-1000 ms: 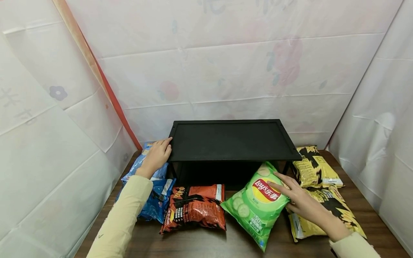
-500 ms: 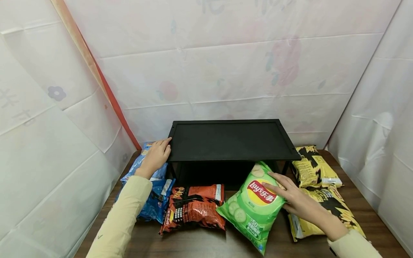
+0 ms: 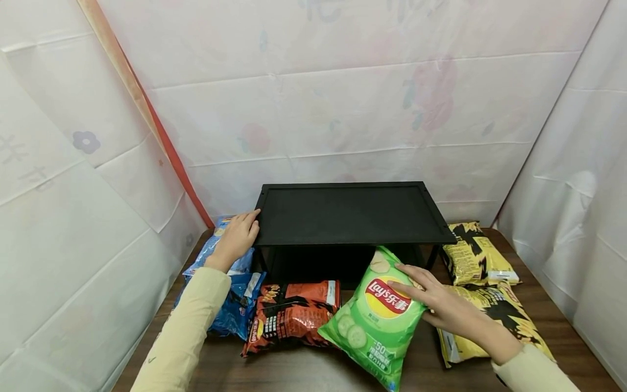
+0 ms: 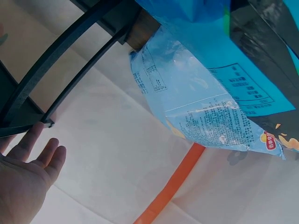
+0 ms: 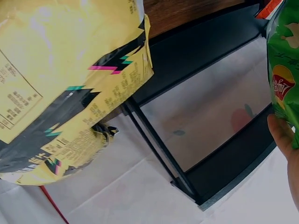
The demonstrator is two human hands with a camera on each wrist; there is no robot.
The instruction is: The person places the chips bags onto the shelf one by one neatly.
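My right hand [image 3: 453, 305] holds a green Lay's chip bag [image 3: 374, 326], which tilts in front of the shelf's right half. Its fingers lie over the bag's right side; the thumb is mostly hidden. The bag covers the right end of a red chip bag [image 3: 294, 318]. In the right wrist view only a strip of the green chip bag [image 5: 282, 51] shows beside the fingers. My left hand [image 3: 237, 234] rests on the left edge of a black two-tier shelf [image 3: 348, 215]. Its fingertips touch that edge in the left wrist view, fingers fairly straight.
A light blue chip bag [image 3: 210, 253] and a dark blue one [image 3: 235, 307] lie left of the shelf. Two yellow chip bags, one farther back [image 3: 472, 253] and one nearer [image 3: 514, 318], lie to the right. White cloth [image 3: 352, 109] hangs behind the wooden table [image 3: 289, 375].
My right hand has moved left and slightly toward me with the green chip bag, which now overlaps the red chip bag's right end. My left hand stays on the shelf edge.
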